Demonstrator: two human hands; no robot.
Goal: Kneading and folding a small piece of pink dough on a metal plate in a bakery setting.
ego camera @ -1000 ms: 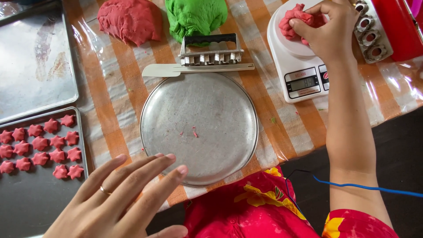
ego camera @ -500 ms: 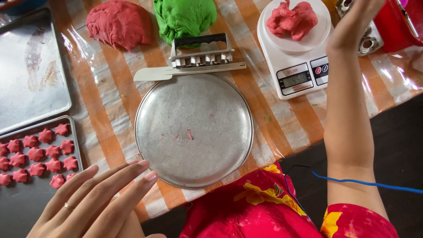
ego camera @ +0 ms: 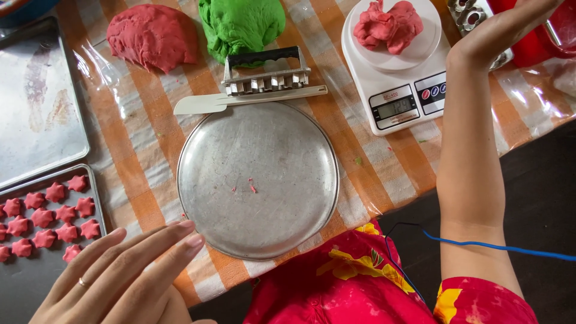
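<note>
Your left hand (ego camera: 120, 276) sits lower left of frame, fingers flat and spread, holding nothing, fingertips just at the rim of the round metal pan (ego camera: 207, 135) in the centre. Your right hand (ego camera: 510, 27) is upper right, palm open and released, beside the white kitchen scale (ego camera: 408, 99), which carries a lump of red dough (ego camera: 387, 27). Star-shaped red pieces (ego camera: 51, 216) fill the baking tray (ego camera: 24, 288) at left

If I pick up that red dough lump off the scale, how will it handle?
The red dough lump looks soft and creased, so it would probably dent and sag. It seems slightly tacky, not slippery. Irregular and lumpy, it is unlikely to roll off the white scale.
</note>
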